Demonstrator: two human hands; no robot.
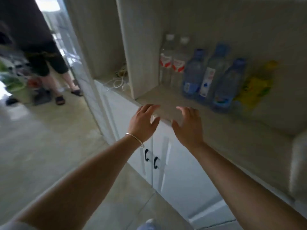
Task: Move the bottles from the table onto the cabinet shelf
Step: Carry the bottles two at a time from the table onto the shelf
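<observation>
From the head camera, both bare arms reach forward toward the pale, speckled cabinet shelf (pixel 166 100). The left hand (pixel 142 123), with a thin silver bangle (pixel 135 139) at the wrist, hangs over the shelf's front edge with its fingers spread and loosely bent, holding nothing. The right hand (pixel 187 127) is just beside it, palm turned inward, fingers likewise relaxed and empty. The two hands are apart, with bare shelf showing between them.

The bottles stand upright on the shelf, well behind the hands, in a row against the back. At the left, next to the white upright divider panel (pixel 132 63), are two clear plastic bottles with white caps and red-and-white labels (pixel 172 63), side by side and touching or nearly so. To their right come three blue-tinted plastic bottles with blue caps (pixel 214 77), close together, the nearest one furthest right. Right of those lies a yellow and green crumpled object (pixel 255 85), possibly a plastic bag; motion blur keeps it unclear.

Left of the divider, a tangle of white cord (pixel 118 82) rests in the neighbouring compartment. Below the shelf are white cabinet doors with two dark curved handles (pixel 151 158). At the far left, another person's legs in dark shorts and sandals (pixel 54 70) stand on the light floor.
</observation>
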